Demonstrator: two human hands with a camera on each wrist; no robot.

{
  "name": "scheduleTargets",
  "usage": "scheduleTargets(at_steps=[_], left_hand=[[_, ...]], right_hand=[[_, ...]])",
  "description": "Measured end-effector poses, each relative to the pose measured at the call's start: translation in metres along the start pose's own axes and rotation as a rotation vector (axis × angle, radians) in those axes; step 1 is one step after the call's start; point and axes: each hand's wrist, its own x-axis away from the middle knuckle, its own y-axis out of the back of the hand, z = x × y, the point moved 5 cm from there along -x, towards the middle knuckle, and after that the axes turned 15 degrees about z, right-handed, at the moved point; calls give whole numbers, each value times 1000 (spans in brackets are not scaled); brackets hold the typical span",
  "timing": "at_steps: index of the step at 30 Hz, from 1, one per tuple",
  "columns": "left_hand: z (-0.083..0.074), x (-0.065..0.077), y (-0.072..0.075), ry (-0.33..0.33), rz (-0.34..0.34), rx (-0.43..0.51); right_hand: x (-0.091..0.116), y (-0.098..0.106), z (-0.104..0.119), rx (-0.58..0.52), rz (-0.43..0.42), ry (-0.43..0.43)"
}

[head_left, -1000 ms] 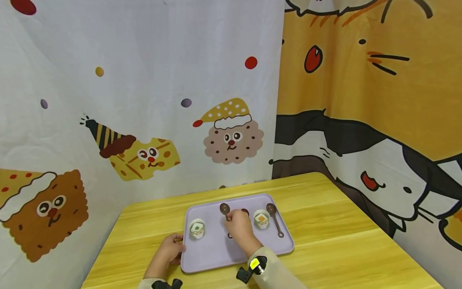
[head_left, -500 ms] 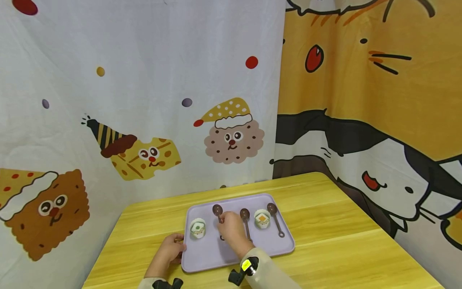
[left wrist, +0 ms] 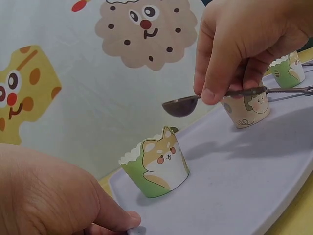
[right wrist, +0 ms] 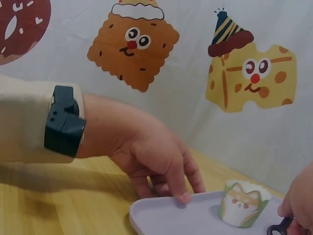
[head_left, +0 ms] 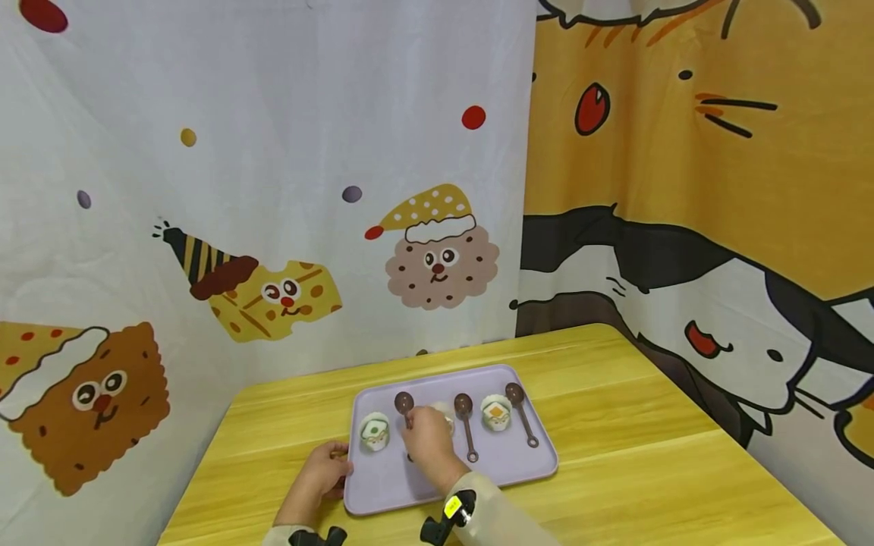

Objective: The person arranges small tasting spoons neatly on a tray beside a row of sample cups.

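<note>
My left hand (head_left: 322,470) holds the left edge of a pale purple tray (head_left: 382,485); in the right wrist view its thumb lies on the rim. My right hand (head_left: 429,440) pinches a brown measuring spoon (head_left: 403,402) by the handle. In the left wrist view that spoon's round bowl (left wrist: 180,107) hangs above the tray, close to a green paper cup (left wrist: 164,164) with a dog printed on it. Behind the right hand stands a beige paper cup (left wrist: 247,111), partly covered in the head view. A second brown measuring spoon (head_left: 464,406) lies right of that hand.
Toward the tray's right side stand another paper cup (head_left: 495,416) with an orange mark inside and a third brown measuring spoon (head_left: 515,394). The tray rests on a yellow wood-grain table (head_left: 614,455). Cartoon-printed curtains (head_left: 273,152) hang behind the table.
My right hand has carried its spoon leftward, toward the green cup. The middle spoon and part of the beige cup have come into sight. The left hand stays on the tray edge.
</note>
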Motion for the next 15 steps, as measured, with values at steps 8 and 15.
scheduleTargets(at_steps=[8, 15], left_hand=[[3, 0, -1, 4, -2, -2], [3, 0, 1, -22, -8, 9]], right_hand=[[1, -13, -2, 97, -7, 22], [4, -19, -1, 171, -27, 33]])
